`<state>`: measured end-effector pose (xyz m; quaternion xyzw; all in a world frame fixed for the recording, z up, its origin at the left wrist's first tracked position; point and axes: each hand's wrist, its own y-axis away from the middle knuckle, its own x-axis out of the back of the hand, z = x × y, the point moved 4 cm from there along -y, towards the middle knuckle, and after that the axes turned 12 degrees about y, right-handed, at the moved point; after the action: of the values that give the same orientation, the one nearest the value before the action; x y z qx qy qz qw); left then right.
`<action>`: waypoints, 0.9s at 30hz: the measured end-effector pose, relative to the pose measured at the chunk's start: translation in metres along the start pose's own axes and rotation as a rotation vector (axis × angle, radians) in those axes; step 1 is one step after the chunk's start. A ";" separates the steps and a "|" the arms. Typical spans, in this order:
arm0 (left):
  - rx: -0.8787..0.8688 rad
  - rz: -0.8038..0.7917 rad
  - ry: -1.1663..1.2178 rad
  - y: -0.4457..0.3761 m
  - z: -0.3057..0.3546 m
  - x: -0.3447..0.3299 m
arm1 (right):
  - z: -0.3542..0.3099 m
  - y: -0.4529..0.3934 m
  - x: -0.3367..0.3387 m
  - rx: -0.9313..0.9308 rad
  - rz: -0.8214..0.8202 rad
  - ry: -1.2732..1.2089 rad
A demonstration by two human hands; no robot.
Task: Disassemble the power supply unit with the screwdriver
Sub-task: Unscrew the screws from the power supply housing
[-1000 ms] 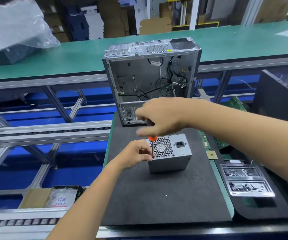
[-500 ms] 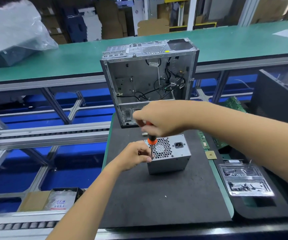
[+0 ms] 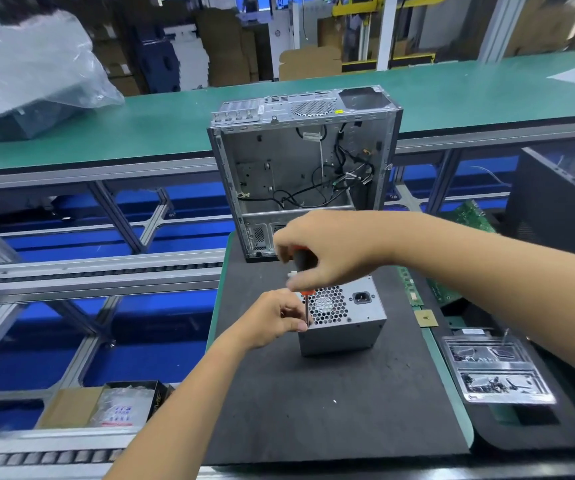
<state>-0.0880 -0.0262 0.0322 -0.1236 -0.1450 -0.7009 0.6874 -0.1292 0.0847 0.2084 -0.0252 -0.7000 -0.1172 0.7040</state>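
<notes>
Gripping the screwdriver (image 3: 302, 268), the right hand (image 3: 327, 251) hides its handle (tip unseen); left hand (image 3: 279, 318) pinches the shaft.

A dark foam-matted worktop (image 3: 313, 410) carries the power supply unit (image 3: 343, 323), standing fan grille up, an open computer case (image 3: 300, 174) behind it, and a clear plastic parts tray (image 3: 493, 372) at the right.

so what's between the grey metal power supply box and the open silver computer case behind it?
Head view: the right hand gripping the orange-and-black screwdriver hangs over that gap, between the power supply box and the computer case; beneath lies black foam mat.
</notes>
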 end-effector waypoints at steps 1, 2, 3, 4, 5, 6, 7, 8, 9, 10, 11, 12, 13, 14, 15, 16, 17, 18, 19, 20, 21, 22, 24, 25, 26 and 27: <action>0.000 0.004 -0.003 0.000 0.000 0.000 | 0.001 -0.002 -0.001 -0.058 0.010 0.142; -0.003 0.007 -0.005 0.001 0.001 0.000 | 0.002 -0.003 -0.001 -0.111 0.018 0.281; -0.007 0.006 -0.006 0.001 0.002 -0.001 | 0.002 -0.006 -0.001 -0.112 0.021 0.343; -0.010 0.003 -0.007 0.002 0.003 -0.001 | 0.000 -0.006 0.000 -0.077 0.030 0.298; -0.013 0.002 -0.010 0.002 0.004 -0.002 | 0.001 -0.006 -0.001 -0.034 0.002 0.178; -0.015 0.004 -0.012 0.003 0.005 -0.002 | 0.002 -0.004 0.001 0.000 -0.035 0.070; -0.016 0.006 -0.012 0.003 0.005 -0.002 | 0.002 -0.003 0.002 0.021 -0.072 -0.011; -0.016 0.007 -0.012 0.003 0.005 -0.002 | 0.002 -0.001 0.003 0.019 -0.086 -0.051; -0.014 0.007 -0.011 0.003 0.005 -0.002 | 0.006 -0.002 0.001 -0.006 -0.059 -0.037; -0.009 0.010 -0.007 0.003 0.005 -0.002 | 0.007 -0.003 0.001 -0.053 -0.034 0.017; -0.002 0.015 -0.001 0.004 0.004 -0.002 | 0.010 -0.004 0.000 -0.103 -0.005 0.127; 0.002 0.018 0.001 0.004 0.004 -0.002 | 0.011 -0.004 0.000 -0.154 0.022 0.230; 0.001 0.018 -0.003 0.004 0.004 -0.002 | 0.012 -0.006 -0.002 -0.148 0.058 0.248; -0.004 0.015 -0.008 0.004 0.004 -0.002 | 0.009 -0.006 -0.002 -0.107 0.089 0.179; -0.011 0.009 -0.008 0.004 0.004 -0.002 | 0.007 -0.005 -0.003 -0.046 0.086 0.061; -0.015 0.004 -0.002 0.004 0.003 -0.002 | 0.004 -0.003 -0.001 0.004 0.062 -0.039; -0.015 0.002 0.006 0.004 0.003 -0.002 | 0.002 -0.002 -0.002 0.046 0.023 -0.097; -0.013 0.004 0.011 0.004 0.003 -0.002 | 0.000 -0.001 -0.001 0.062 -0.003 -0.101; -0.009 0.005 0.011 0.004 0.003 -0.002 | 0.000 -0.001 -0.002 0.051 0.012 -0.063; -0.003 0.005 0.008 0.003 0.002 -0.002 | -0.001 -0.002 0.000 0.014 0.039 -0.001; 0.001 0.003 0.005 0.003 0.001 -0.002 | 0.002 -0.003 -0.001 -0.049 0.061 0.085; 0.003 0.001 0.002 0.003 0.001 -0.002 | 0.003 -0.003 0.001 -0.119 0.070 0.191; 0.003 -0.001 0.003 0.003 0.001 -0.002 | 0.002 -0.005 0.000 -0.101 0.087 0.267; 0.002 -0.001 0.008 0.003 0.002 -0.002 | 0.000 -0.005 -0.001 -0.046 0.058 0.185; 0.001 -0.002 0.013 0.003 0.003 -0.002 | -0.001 -0.003 0.000 0.011 0.013 0.093; 0.000 -0.001 0.016 0.004 0.004 -0.002 | -0.002 -0.002 0.001 0.050 -0.034 0.014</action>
<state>-0.0845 -0.0228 0.0354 -0.1177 -0.1394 -0.7022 0.6882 -0.1277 0.0822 0.2091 0.0052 -0.6980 -0.1118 0.7073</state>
